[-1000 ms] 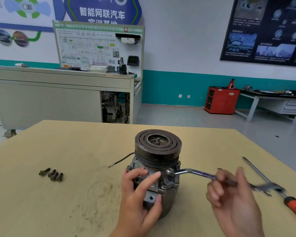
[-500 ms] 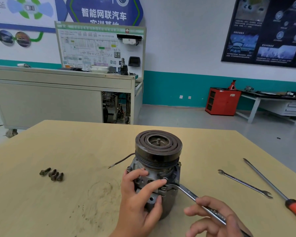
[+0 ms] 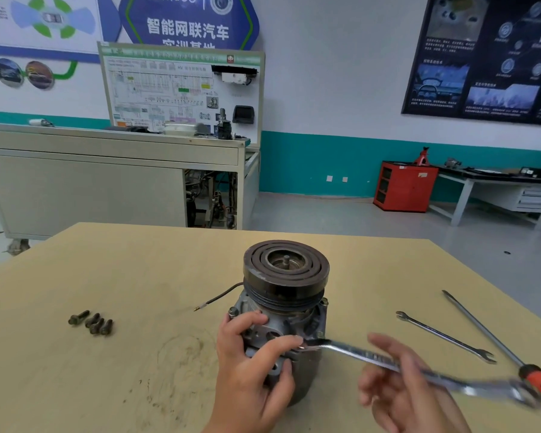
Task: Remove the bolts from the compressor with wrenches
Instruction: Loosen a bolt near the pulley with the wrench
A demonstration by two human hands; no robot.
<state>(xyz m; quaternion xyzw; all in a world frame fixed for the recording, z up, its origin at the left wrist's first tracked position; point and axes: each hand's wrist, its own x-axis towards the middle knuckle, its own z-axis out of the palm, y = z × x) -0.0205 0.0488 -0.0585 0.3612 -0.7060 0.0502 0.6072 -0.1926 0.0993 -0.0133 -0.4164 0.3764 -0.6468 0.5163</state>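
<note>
Compressor: the compressor [image 3: 289,310] stands upright on the table [image 3: 138,276], near the front edge and about mid-width, its round grooved pulley facing up.
Left hand: the left hand [image 3: 253,370] grips the compressor's body from the front, with the thumb and fingers curled round the housing and the index fingertip beside the wrench head.
Right hand: the right hand [image 3: 409,398] holds the wrench [image 3: 372,357] loosely between thumb and curled fingers; the view is blurred.
Wrench: its head sits against the compressor's front right flange, and the handle slants out to the right.
Loose bolts: four loose bolts [image 3: 91,321] lie together on the table, well left of the compressor.
Wire: a dark wire [image 3: 219,296] trails left from the compressor.
Other tools: a spare wrench [image 3: 447,337] and an orange-handled screwdriver [image 3: 494,335] lie on the right.
</note>
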